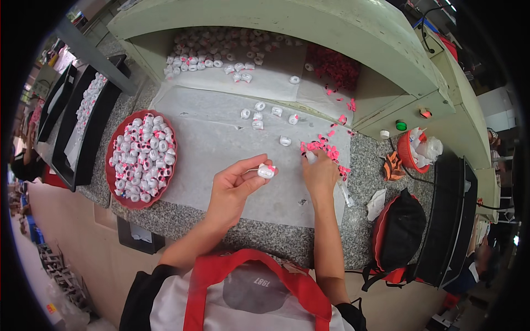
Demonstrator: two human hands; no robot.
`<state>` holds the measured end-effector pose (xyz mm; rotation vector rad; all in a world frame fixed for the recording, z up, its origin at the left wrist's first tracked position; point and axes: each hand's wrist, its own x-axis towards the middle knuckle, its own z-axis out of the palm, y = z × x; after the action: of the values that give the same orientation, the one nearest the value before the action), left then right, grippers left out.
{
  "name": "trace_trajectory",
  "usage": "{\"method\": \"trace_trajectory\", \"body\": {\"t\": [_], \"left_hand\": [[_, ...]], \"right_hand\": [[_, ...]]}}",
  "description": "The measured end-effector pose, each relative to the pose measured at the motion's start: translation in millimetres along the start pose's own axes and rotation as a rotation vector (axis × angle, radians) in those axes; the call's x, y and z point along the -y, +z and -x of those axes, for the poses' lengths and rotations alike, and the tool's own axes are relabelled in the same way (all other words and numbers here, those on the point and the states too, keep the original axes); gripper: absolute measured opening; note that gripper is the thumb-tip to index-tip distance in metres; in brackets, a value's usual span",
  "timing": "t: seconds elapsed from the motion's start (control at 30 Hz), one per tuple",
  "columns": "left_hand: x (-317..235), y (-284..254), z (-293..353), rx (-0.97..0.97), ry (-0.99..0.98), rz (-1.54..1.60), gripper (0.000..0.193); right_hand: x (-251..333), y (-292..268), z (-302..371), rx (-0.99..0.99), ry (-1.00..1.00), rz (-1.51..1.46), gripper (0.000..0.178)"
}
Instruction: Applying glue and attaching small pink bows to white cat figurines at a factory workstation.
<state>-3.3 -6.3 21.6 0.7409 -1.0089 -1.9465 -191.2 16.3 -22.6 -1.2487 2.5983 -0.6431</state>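
Observation:
My left hand pinches a small white rounded piece with a pink spot between thumb and fingertips, above the paper sheet. My right hand reaches into a loose heap of small pink pieces. Its fingers are drawn together, with something white at their tips; I cannot tell what they grip. Beyond the hands, several white pieces lie scattered on the sheet. To the left, a red scalloped bowl is heaped with similar white and pink pieces.
A pale green hooded cabinet arches over the back, with heaps of white pieces and pink pieces inside. On the right stand a red basket, a black bag and a white tube. Black trays are at left.

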Motion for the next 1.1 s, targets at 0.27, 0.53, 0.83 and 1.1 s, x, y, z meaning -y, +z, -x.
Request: {"method": "trace_trajectory", "body": {"t": [0.27, 0.53, 0.83, 1.1], "left_hand": [[0.4, 9.9, -0.1, 0.016, 0.002, -0.036, 0.037], [-2.3, 5.1, 1.7, 0.024, 0.058, -0.054, 0.036], [-3.6, 5.9, 1.8, 0.106, 0.211, -0.159, 0.034], [-15.2, 16.0, 9.7, 0.188, 0.213, -0.153, 0.031]], "right_hand": [[-13.0, -2.3, 20.5, -0.050, -0.081, -0.110, 0.023], [-20.7, -11.4, 22.5, -0.089, -0.083, -0.019, 0.016], [61.0, -77.9, 59.9, 0.220, -0.366, -0.852, 0.011], [52.8, -83.5, 61.0, 0.284, -0.060, -0.880, 0.013]]}}
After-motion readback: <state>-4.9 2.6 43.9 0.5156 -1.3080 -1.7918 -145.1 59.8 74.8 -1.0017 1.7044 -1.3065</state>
